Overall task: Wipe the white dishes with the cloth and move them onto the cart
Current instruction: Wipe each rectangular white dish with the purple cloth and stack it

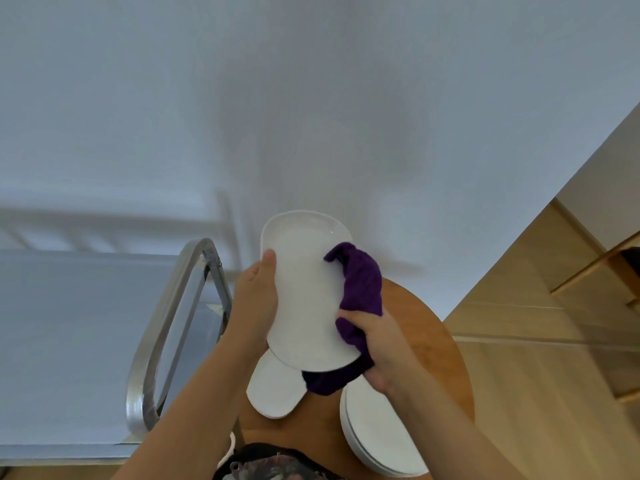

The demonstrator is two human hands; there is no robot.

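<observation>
White and long with rounded corners, the oval dish (304, 296) is held up in the air, tilted so its inside faces the camera. The left hand (256, 299) holds its left edge. The thumb lies on the rim and the other fingers are hidden behind the dish.

The right hand (375, 344) holds a dark purple cloth (360, 292). The fingers curl around the bunched cloth and press it on the right edge of the dish. Part of the cloth lies on the inside of the dish. Another part hangs down under the bottom edge of the dish.

Below the hands is a round brown wooden surface (436, 344). Two more groups of white dishes rest on it. One smaller white oval dish (273, 393) sits to the left, just under the held dish. It looks like more than one dish stacked up, but it is hard to tell. A stack of white round plates (374, 434) sits to the right, near the bottom of the view, partly hidden by the right arm.

To the left stands the cart, with a shiny silver metal handle (162, 327) bent in a loop. Its flat grey-blue top (69, 341) is beside the wooden surface.

Behind it all is a plain white wall (311, 98). Light wooden floor (536, 358) shows on the right.
</observation>
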